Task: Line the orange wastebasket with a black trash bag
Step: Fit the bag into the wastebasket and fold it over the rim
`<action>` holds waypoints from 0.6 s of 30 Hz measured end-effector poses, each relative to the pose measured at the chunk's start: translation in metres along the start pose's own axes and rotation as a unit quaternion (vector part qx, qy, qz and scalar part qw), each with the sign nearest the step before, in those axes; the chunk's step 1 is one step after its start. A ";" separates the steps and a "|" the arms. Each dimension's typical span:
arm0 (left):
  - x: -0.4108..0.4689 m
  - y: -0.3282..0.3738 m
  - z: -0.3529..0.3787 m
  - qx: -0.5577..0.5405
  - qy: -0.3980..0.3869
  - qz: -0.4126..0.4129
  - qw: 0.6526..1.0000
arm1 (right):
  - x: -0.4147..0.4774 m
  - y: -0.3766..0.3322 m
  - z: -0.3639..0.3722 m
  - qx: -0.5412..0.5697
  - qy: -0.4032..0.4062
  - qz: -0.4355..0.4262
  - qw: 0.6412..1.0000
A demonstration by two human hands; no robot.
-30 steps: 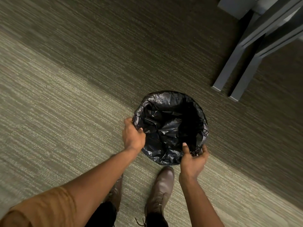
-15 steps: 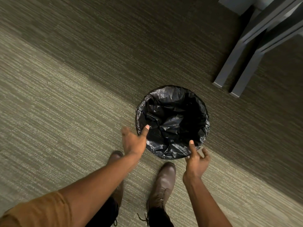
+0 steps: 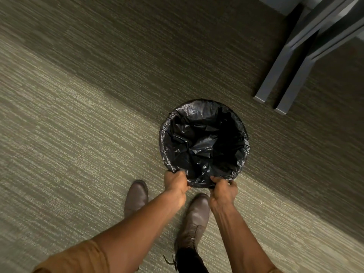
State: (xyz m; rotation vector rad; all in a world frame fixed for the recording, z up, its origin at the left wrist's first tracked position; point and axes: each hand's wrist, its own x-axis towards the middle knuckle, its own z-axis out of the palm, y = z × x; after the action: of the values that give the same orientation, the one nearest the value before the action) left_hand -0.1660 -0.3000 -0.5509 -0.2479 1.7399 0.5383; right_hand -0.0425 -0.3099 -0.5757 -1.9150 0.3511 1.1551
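View from above, looking down at a round wastebasket standing on striped green-grey carpet (image 3: 82, 123). A black trash bag (image 3: 202, 142) lines it fully: crinkled plastic fills the inside and folds over the whole rim, so none of the basket's own colour shows.

Both of the person's hands are at the edge of the bag nearest their body. The left hand (image 3: 175, 183) is curled into a fist on the bag's folded edge at the near left of the rim, fingers closed on the plastic. The right hand (image 3: 223, 189) grips the same edge just to the right, fingers also pinched tight on the plastic. A short stretch of bag edge runs between the two hands.

Directly below the bag, nearer the person, are two brown leather boots: the left boot (image 3: 136, 196) partly hidden by the left forearm, the right boot (image 3: 197, 215) between the two forearms, with a loose lace. A tan sleeve (image 3: 78, 259) covers the left upper arm.

Beyond the bag, to its upper right and well apart from it, two grey furniture legs (image 3: 283, 79) slant down to the carpet. A band of shadow crosses the carpet diagonally behind the bag.
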 end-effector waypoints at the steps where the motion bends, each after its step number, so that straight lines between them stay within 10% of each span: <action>1: 0.001 0.001 0.000 -0.008 -0.004 0.002 1.000 | 0.004 -0.003 -0.001 0.013 -0.005 0.003 1.000; 8: 0.005 0.001 -0.004 -0.036 0.003 0.017 0.999 | 0.015 -0.030 -0.013 -0.046 -0.091 0.033 0.994; 12: -0.013 0.011 -0.003 0.039 0.066 0.074 0.994 | 0.004 -0.062 -0.017 -0.202 -0.072 -0.144 0.966; 15: -0.025 0.030 -0.009 0.169 0.120 0.210 0.955 | 0.008 -0.095 -0.007 -0.387 -0.046 -0.338 0.857; 18: -0.007 0.052 -0.020 0.343 0.187 0.421 0.819 | 0.017 -0.131 0.021 -0.506 -0.069 -0.466 0.723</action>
State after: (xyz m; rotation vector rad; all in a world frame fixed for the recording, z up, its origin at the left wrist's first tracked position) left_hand -0.2048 -0.2655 -0.5294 1.0463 2.2751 0.4464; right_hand 0.0339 -0.2123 -0.5255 -2.3108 -1.4922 0.7484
